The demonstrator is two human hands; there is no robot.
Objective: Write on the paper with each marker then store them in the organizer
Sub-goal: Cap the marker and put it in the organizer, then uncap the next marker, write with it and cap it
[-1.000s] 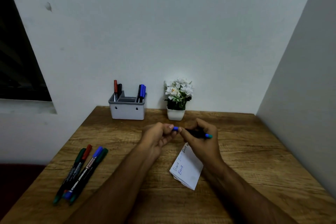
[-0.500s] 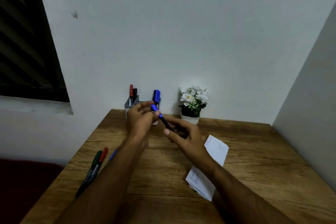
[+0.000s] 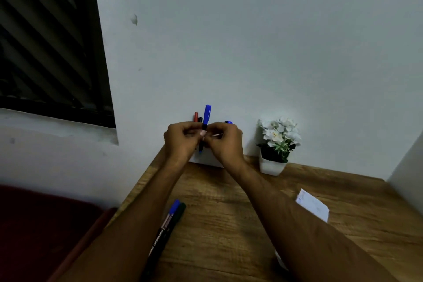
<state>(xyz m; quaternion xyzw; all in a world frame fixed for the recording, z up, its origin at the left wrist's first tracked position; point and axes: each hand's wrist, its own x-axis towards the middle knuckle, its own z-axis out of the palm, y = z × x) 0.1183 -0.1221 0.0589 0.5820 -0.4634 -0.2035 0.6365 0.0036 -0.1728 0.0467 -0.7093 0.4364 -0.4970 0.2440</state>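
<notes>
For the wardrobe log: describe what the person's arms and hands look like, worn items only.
Both forearms are bare up to the bottom edge of the head view; no sleeve shows. The left hand and right hand wear no glove, and no ring, watch or bracelet is visible on either. A pale fingernail shows where the hands meet. The light is dim, so small details may be missed.

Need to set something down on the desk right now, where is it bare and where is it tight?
Bare wood lies between the two forearms, and between the flower pot and the paper. It is crowded at the back, where both hands, left and right, hold the blue marker before the organizer.
</notes>
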